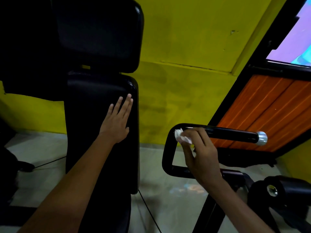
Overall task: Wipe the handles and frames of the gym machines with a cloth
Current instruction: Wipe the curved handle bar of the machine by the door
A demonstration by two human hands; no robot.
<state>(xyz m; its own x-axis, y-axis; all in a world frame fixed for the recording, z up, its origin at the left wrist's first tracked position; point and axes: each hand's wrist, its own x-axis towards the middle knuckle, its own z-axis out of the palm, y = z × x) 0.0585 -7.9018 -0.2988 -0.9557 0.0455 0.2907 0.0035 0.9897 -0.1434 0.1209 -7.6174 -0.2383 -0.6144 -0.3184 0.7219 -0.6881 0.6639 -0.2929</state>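
Right hand [201,153] pinching white cloth [182,138] on black handle [232,134], no readable writing

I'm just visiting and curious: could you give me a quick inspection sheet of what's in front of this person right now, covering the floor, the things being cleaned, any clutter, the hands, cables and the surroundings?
Surface: pale tiled floor, glossy, with a faint coloured reflection.
Job's things: white cloth pressed on the black machine handle, near its bend; the handle ends in a silver cap. Black padded backrest with a headrest pad above.
Clutter: nothing seen.
Hands: left hand lies flat and open on the backrest; right hand has its grip closed on the cloth.
Cables: thin dark cable runs across the floor below the backrest.
Surroundings: yellow wall; orange panel in a black frame at right.
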